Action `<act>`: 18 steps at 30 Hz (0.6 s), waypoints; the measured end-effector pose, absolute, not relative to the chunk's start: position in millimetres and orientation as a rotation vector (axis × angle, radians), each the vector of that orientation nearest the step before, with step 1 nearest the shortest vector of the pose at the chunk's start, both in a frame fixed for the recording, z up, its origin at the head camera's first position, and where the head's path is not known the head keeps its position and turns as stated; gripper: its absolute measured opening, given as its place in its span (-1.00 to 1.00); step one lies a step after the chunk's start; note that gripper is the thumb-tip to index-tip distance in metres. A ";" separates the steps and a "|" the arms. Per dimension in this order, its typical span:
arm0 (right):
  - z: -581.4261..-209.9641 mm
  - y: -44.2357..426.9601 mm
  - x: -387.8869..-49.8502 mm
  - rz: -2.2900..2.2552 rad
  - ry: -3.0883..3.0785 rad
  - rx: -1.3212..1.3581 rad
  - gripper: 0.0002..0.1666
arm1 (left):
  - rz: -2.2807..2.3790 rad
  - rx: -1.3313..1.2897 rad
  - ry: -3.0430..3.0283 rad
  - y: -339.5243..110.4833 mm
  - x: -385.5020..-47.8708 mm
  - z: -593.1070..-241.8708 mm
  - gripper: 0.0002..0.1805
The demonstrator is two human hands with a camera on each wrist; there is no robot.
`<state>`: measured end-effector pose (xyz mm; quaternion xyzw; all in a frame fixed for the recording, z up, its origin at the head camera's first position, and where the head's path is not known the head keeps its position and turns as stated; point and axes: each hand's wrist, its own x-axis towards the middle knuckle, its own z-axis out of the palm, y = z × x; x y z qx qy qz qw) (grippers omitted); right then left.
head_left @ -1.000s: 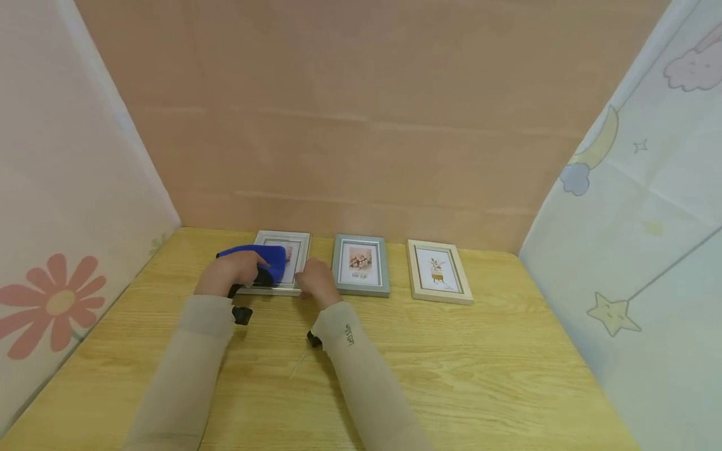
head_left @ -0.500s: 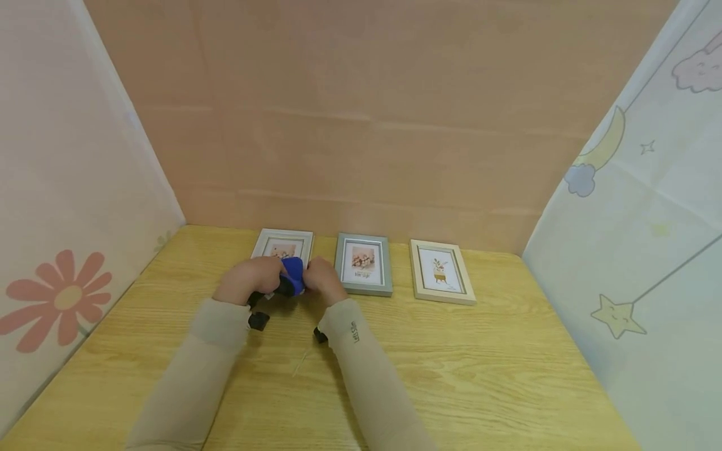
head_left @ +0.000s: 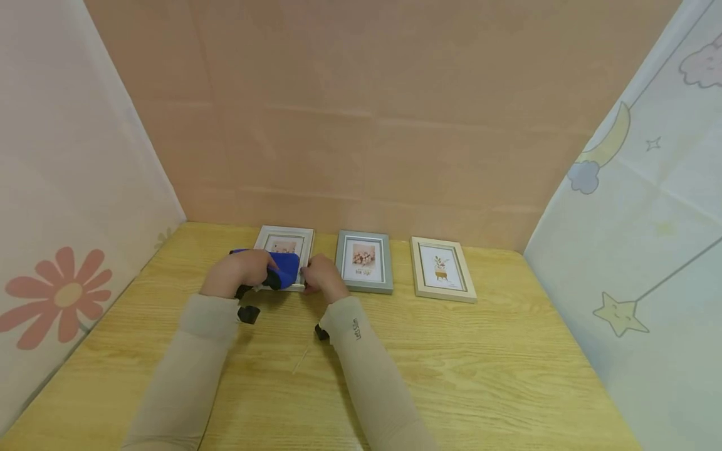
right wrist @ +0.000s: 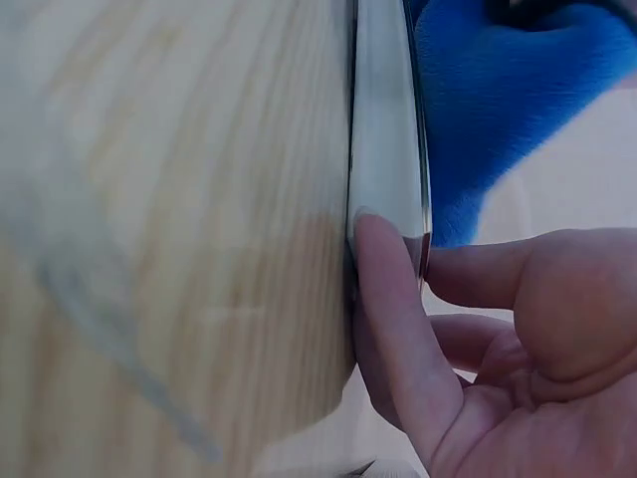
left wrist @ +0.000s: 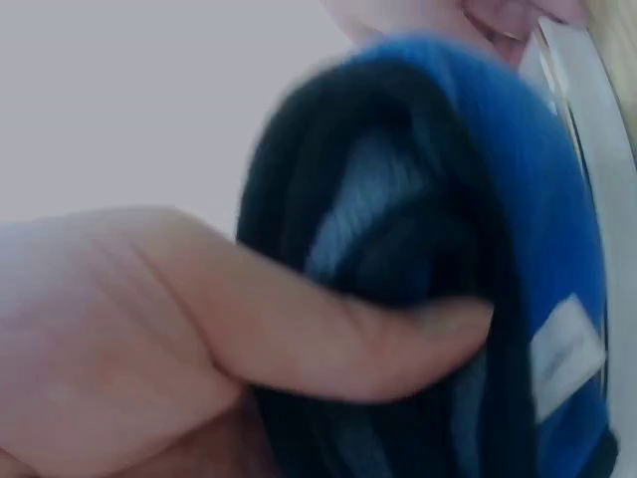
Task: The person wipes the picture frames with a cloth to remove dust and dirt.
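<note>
In the head view my left hand [head_left: 239, 272] holds a folded blue cloth [head_left: 286, 268] over the lower part of the white picture frame [head_left: 287, 232]. Close up in the left wrist view, my thumb presses the dark-edged folds of the cloth [left wrist: 528, 199], which has a white label. My right hand [head_left: 326, 277] is at the frame's lower right side. As the right wrist view shows, its thumb and fingers pinch the edge of the frame [right wrist: 386, 129], with the fuzzy cloth [right wrist: 498, 110] resting against the face. The cloth covers part of the picture.
A grey-green picture frame [head_left: 363, 288] lies just right of the white one, and a cream picture frame [head_left: 445, 294] farther right. All lie on the wood-grain table [head_left: 479, 376]. A tan backdrop [head_left: 361, 125] rises behind, with patterned sheets on both sides.
The left hand swept right and down with the cloth toward the right hand, then back up and left, staying on the white frame. The right hand has kept its place at the frame's edge.
</note>
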<state>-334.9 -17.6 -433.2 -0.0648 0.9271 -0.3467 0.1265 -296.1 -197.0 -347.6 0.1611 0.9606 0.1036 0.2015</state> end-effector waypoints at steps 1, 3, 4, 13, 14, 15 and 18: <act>-433.8 -17.4 -335.4 -1.013 2.695 -0.191 -0.66 | 0.293 0.461 2.673 -196.4 -295.9 -348.3 -0.42; -434.8 -16.2 -336.3 -1.038 2.678 -0.194 -0.65 | 0.295 0.467 2.673 -195.8 -294.8 -348.6 -0.41; -435.3 -15.2 -337.2 -1.068 2.659 -0.197 -0.66 | 0.299 0.458 2.678 -195.6 -293.9 -347.9 -0.40; -429.9 6.9 -343.2 -1.318 2.431 -0.252 -0.65 | 0.342 0.374 2.689 -193.8 -278.1 -335.4 -0.40; -427.0 10.1 -343.2 -1.321 2.429 -0.253 -0.63 | 0.344 0.374 2.691 -192.6 -275.2 -333.2 -0.40; -423.3 13.2 -343.1 -1.325 2.425 -0.256 -0.61 | 0.348 0.372 2.693 -191.2 -272.0 -330.8 -0.40; -410.7 22.0 -343.9 -1.347 2.409 -0.289 -0.49 | 0.348 0.388 2.703 -185.5 -261.0 -322.4 -0.37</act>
